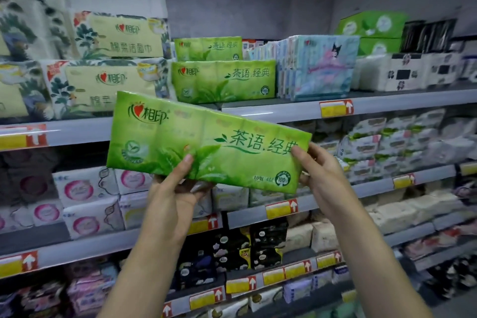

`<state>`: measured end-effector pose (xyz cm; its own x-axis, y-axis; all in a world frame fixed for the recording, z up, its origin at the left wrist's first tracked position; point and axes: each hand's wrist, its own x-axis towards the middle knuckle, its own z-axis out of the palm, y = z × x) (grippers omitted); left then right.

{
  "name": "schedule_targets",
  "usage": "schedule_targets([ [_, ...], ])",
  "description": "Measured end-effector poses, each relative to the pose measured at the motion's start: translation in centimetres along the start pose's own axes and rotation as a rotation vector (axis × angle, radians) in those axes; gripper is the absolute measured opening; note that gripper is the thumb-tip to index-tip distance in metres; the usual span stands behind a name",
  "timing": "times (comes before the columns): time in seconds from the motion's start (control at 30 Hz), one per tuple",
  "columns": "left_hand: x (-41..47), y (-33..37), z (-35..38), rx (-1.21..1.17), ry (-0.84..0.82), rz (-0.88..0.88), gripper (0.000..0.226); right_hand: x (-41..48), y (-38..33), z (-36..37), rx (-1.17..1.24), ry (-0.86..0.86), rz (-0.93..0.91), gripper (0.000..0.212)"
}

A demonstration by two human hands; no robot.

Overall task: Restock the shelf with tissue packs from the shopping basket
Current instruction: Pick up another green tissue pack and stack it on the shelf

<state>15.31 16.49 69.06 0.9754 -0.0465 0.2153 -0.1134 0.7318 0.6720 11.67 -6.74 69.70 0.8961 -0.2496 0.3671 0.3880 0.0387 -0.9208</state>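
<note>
I hold a long green tissue pack [196, 137] up in front of the top shelf [284, 111], tilted down to the right. My left hand [175, 188] grips its lower middle edge, thumb on the front. My right hand [320, 173] pinches its right end. Just behind it on the shelf stand two matching green packs [223, 81], one stacked on the other. The shopping basket is out of view.
Cream floral tissue packs [103, 85] sit left of the green stack, and pale blue cartoon packs [322, 70] sit right of it. White and green boxes fill the far right. Lower shelves are packed with other goods, with yellow price tags along the edges.
</note>
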Motion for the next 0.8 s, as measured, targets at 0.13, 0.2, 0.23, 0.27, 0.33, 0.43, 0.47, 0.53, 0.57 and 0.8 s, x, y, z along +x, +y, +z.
schedule_targets([
  [0.13,0.6,-2.1,2.0,0.089,-0.037,0.096,0.083,1.8,-0.8,-2.7,0.041,-0.017,-0.052,0.044],
  [0.2,0.8,-2.6,2.6,0.149,-0.067,0.123,0.07,2.3,-0.7,-3.9,0.056,-0.018,-0.092,0.053],
  [0.23,0.8,-2.8,2.9,0.187,-0.088,0.131,0.063,2.7,-0.6,-4.5,0.063,-0.017,-0.101,0.054],
  [0.27,0.7,-2.9,3.3,0.225,-0.104,0.139,0.058,3.1,-0.6,-5.0,0.071,-0.016,-0.105,0.055],
  [0.33,0.7,-3.2,3.8,0.285,-0.09,0.162,0.063,4.0,-0.7,-5.9,0.087,-0.026,-0.117,0.054],
  [0.43,1.1,-3.2,3.9,0.338,0.035,0.218,0.092,5.4,-1.0,-6.8,0.108,-0.062,-0.156,0.048],
  [0.47,1.2,-3.1,3.9,0.348,0.068,0.242,0.098,5.8,-1.0,-7.0,0.112,-0.067,-0.158,0.046],
  [0.53,1.3,-2.9,3.5,0.359,0.12,0.283,0.1,6.4,-0.7,-7.2,0.12,-0.073,-0.149,0.046],
  [0.57,1.3,-2.8,3.3,0.366,0.145,0.299,0.099,6.7,-0.3,-7.2,0.126,-0.084,-0.146,0.051],
  [0.8,1.1,-1.4,3.6,0.451,0.253,0.436,0.088,8.4,0.4,-5.8,0.163,-0.14,-0.154,0.059],
])
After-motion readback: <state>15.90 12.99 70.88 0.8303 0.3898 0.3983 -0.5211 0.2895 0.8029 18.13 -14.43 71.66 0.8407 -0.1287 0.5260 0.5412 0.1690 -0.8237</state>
